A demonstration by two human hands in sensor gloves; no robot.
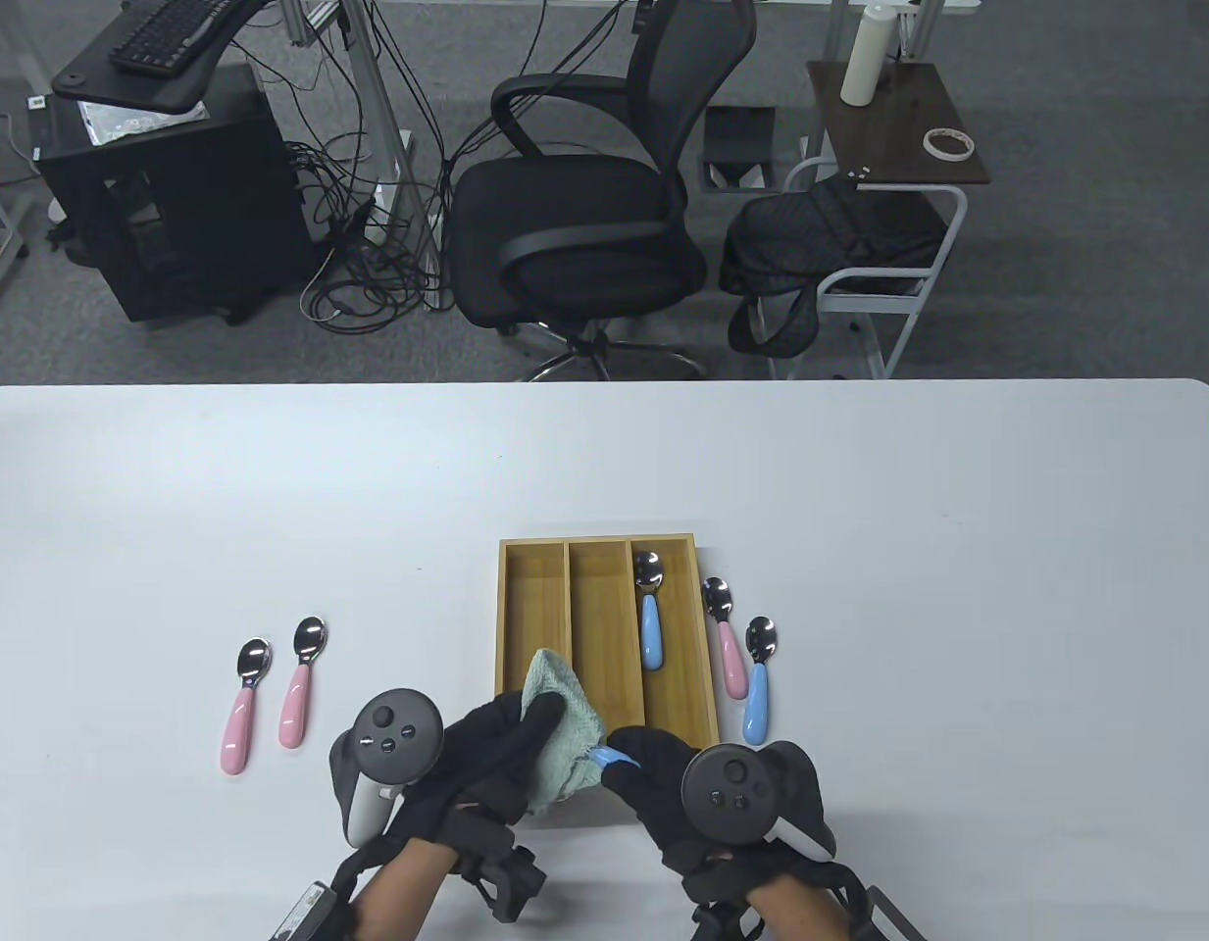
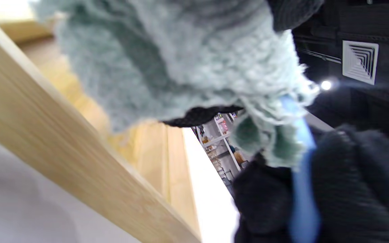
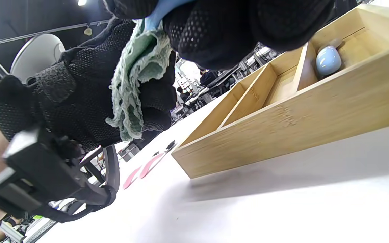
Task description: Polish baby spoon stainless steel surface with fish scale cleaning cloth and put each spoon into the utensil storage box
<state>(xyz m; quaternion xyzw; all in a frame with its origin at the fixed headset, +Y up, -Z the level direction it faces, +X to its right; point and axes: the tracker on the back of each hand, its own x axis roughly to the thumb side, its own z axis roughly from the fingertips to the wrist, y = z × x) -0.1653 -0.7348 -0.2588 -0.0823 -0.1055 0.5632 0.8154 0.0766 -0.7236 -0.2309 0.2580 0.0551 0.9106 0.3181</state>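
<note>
White worktop in an office, black swivel chair and a side table behind it. Bamboo utensil storage box sits near-centre, three compartments; one blue-handled spoon already lies in the right compartment.

Step in hand: polishing. Left hand has its fingers curled round the green fish scale cloth, bunched over the steel end of a blue baby spoon. Right hand pinches that spoon's blue handle, fingers wrapped on it. Both hover over the box's near edge. Spoon bowl is hidden in the cloth, so how clean it is cannot be told.

Next move, as a guess: pull the spoon free of the cloth and lay it in a compartment, right hand carrying; the cloth hangs over the left and middle slots, so it may need lifting clear first.

Left to do: two pink spoons well left of the box, one pink spoon and one blue spoon just right of it, nearly touching the wall. Nothing else blocks the box.
</note>
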